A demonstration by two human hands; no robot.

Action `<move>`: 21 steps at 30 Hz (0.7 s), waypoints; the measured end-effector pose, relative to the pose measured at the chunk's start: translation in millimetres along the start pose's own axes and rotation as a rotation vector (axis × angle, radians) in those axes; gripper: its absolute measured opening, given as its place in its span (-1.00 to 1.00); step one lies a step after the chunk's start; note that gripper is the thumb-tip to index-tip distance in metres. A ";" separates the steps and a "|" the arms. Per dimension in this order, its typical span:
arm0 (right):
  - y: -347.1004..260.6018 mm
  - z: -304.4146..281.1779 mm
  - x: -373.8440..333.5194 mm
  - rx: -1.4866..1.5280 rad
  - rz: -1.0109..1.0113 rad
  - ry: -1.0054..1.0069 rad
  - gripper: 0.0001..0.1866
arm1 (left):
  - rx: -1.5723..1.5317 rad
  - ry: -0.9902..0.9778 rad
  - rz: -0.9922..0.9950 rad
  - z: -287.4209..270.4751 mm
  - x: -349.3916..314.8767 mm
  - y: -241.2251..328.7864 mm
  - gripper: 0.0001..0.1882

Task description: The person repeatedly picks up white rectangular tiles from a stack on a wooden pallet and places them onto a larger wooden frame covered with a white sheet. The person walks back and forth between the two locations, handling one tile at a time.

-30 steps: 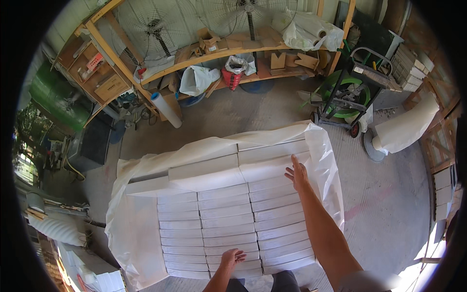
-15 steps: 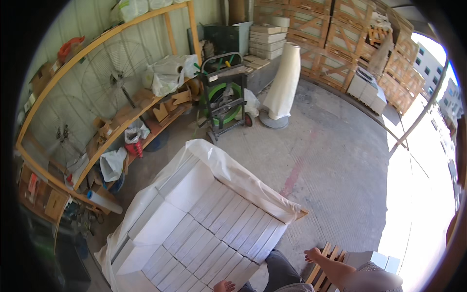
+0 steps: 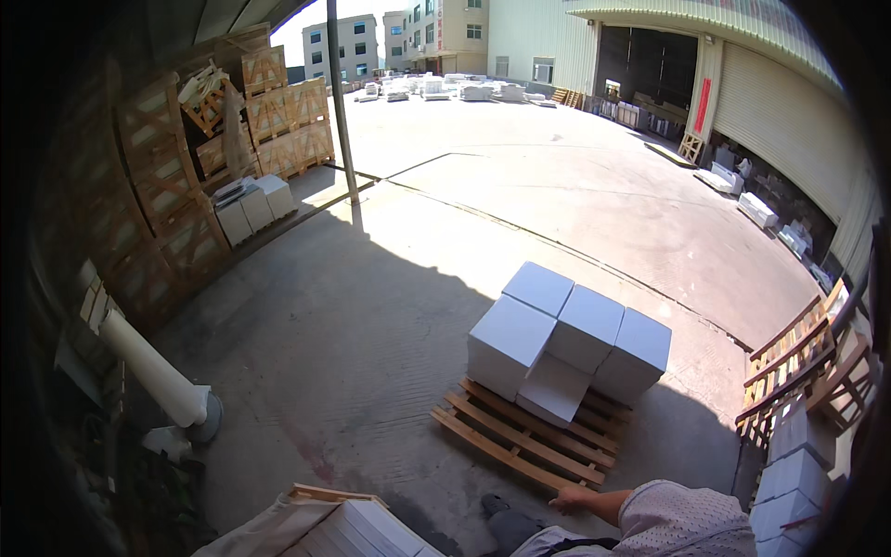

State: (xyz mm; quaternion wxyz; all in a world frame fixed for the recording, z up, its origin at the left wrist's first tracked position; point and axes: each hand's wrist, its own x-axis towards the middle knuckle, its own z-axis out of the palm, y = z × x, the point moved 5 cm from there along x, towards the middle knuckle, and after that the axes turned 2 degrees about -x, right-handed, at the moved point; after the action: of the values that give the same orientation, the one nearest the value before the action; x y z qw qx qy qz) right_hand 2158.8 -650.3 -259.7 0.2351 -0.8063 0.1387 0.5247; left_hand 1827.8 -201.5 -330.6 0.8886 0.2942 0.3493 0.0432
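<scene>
From my end of the feed, the far left holds stacked wooden crates [image 3: 176,176], with a pale roll [image 3: 151,362] nearer me. The left hand is out of my view, so I cannot tell its state. At the lower edge, left of the dark-trousered leg [image 3: 509,527], a wrapped crate [image 3: 306,490] shows a row of thin white cartons [image 3: 357,531].

Right of that lies the pallet [image 3: 520,452], carrying white boxes [image 3: 509,336]: taller stacks toward its far edge, and a lower one [image 3: 555,390] between them toward its near edge, where slats lie bare. I judge them stiff and fairly heavy (their contents are hidden from me), smooth enough to slip, with corners that could crush. I'd grip the lower one with a palm under its near bottom edge and the other steadying its top.

The right hand [image 3: 566,501] is by the right end of the pallet's near edge, seemingly released, nothing visible in it; contact I can't confirm. Farthest right, more white stacks [image 3: 789,492] stand.
</scene>
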 end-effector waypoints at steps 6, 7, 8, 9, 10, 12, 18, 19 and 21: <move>116.4 -5.1 0.6 -0.195 -0.410 0.274 -0.56 | 0.051 0.201 -0.397 114.7 50.6 14.3 -0.94; 128.7 -9.4 3.9 -0.114 -0.358 0.270 -0.56 | 0.165 0.222 -0.388 120.2 67.1 10.4 -0.94; 107.4 -20.2 -5.3 -0.041 -0.333 0.246 -0.57 | 0.274 0.264 -0.351 121.2 80.7 15.7 -0.94; 111.4 -28.5 -8.3 0.084 -0.245 0.222 -0.56 | 0.346 0.151 -0.327 131.0 95.5 7.1 -0.91; 113.7 -36.8 -10.9 0.209 -0.160 0.209 -0.56 | 0.413 0.045 -0.300 127.5 109.5 -1.6 -0.87; 140.7 -44.7 -0.6 0.569 0.095 0.161 -0.55 | 0.455 0.041 -0.343 138.7 124.9 -17.2 -0.81; 159.7 -113.9 32.6 0.437 0.049 0.255 -0.57 | 0.539 0.296 -0.457 203.1 136.9 -49.2 -0.49; 177.4 -124.0 46.4 0.343 -0.024 0.300 -0.58 | 0.557 0.278 -0.469 220.3 139.8 -56.0 -0.45; 196.5 -138.6 66.4 0.325 -0.084 0.310 -0.58 | 0.607 0.327 -0.476 248.4 145.7 -61.5 -0.42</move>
State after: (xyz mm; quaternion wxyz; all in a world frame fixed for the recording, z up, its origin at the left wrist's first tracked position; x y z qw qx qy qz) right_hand 2201.9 -888.7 -319.1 0.3593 -0.8340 0.2221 0.3549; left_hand 2090.1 -333.4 -306.6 0.6795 0.4431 0.5409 -0.2223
